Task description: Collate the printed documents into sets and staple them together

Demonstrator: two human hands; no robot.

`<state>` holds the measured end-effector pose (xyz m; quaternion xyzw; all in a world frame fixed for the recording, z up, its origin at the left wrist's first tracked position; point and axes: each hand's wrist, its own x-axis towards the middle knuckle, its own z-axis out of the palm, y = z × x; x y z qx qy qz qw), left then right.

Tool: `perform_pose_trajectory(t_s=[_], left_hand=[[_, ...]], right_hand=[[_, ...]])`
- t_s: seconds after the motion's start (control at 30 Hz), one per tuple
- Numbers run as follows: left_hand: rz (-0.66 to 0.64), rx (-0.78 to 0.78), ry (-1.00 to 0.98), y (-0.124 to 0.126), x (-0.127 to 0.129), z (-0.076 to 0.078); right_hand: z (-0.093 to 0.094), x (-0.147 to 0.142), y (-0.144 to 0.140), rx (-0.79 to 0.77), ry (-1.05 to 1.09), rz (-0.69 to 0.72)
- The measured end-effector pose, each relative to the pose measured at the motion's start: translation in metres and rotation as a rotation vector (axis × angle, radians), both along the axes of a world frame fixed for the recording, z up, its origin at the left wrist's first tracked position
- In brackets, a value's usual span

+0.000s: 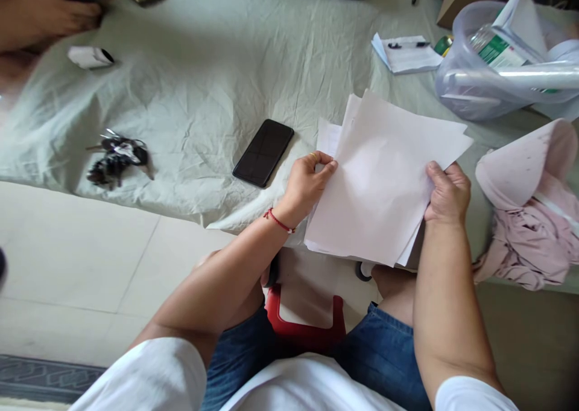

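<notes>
A loose stack of white paper sheets (384, 175) is held up over the edge of a pale green sheet-covered surface (203, 85). My left hand (310, 181) pinches the stack's left edge with thumb and fingers; it wears a ring and a red bracelet at the wrist. My right hand (447, 194) grips the stack's right edge. The sheets are fanned and uneven at the top.
A black phone (263, 152) lies left of the papers, a bunch of keys (116, 159) further left. Another person's hand (40, 12) is at top left. A plastic bag (502, 61), notepad with pen (407, 52), pink cloth (529, 218) and red stool (303, 326) are around.
</notes>
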<state>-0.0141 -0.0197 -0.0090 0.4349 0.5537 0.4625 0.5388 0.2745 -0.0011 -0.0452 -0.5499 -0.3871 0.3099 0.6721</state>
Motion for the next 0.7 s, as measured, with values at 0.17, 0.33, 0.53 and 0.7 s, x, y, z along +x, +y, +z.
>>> perform_pose_trajectory(t_s=[0.17,0.33,0.53,0.7], left_hand=[[0.083,-0.043,-0.049,0.003,-0.001,0.003],[0.094,-0.083,-0.092,0.006,0.000,0.006],[0.059,0.058,-0.030,0.008,0.000,-0.009],[0.066,0.094,0.038,0.010,-0.003,-0.016]], right_hand=[[0.003,0.001,-0.002,-0.029,0.046,0.033],[0.002,-0.001,-0.005,-0.089,0.102,0.100],[-0.003,0.000,-0.002,-0.095,0.120,0.022],[0.001,0.005,-0.001,-0.120,0.160,-0.092]])
